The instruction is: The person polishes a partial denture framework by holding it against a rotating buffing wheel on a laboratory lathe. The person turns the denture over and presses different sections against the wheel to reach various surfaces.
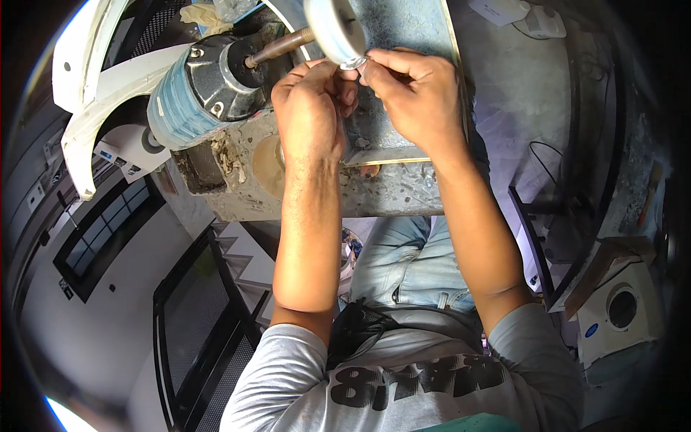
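Observation:
A pale round polishing wheel (333, 27) sits on a rusty spindle (284, 45) coming out of a black and blue motor (209, 90). At the wheel's lower edge, a small shiny metal piece (353, 64) is held between both hands. My left hand (309, 108) has its fingers curled, with the thumb up by the piece. My right hand (414, 97) pinches the piece with thumb and forefinger from the right. Whether the piece touches the wheel is hard to tell.
A metal tray (446, 43) lies behind and under my hands on a grimy bench (248, 205). A white curved hood (86, 119) stands left of the motor. A beige machine (619, 309) is at the lower right, and a dark railing (547, 259) runs nearby.

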